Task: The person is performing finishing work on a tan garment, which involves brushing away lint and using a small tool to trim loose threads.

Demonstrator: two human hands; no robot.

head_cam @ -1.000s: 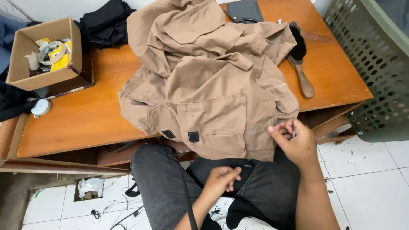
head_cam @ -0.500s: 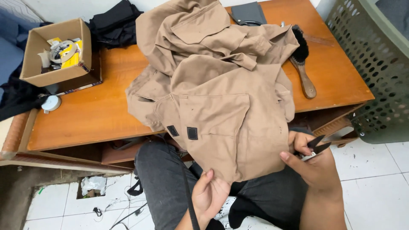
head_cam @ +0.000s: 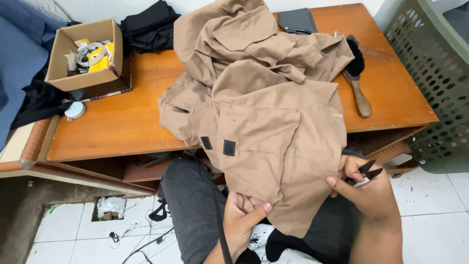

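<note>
While the tan work jacket (head_cam: 264, 122) lies heaped over the front half of the wooden table (head_cam: 122, 127), its lower edge hangs off the near side and drapes across my lap. That hanging hem is the part in hand: I judge this to be the thread-trimming pass along the bottom of the garment. Far left stands a cardboard box (head_cam: 85, 54) of tape rolls, with dark cloth (head_cam: 149, 24) behind it; a clothes brush (head_cam: 356, 78) lies at the jacket's right shoulder, and a green perforated basket (head_cam: 435, 83) sits off the table's right end. My left hand (head_cam: 242, 222) is curled under the hem, thumb on top, pinching the fabric. My right hand (head_cam: 366, 190) is clenched around small black thread snips (head_cam: 367, 172), blades pointing up and away, just beside the jacket's right edge. Next move, as I read it, calls for pulling the hem taut with the left and bringing the snip tips close to any loose thread without nicking the cloth.
</note>
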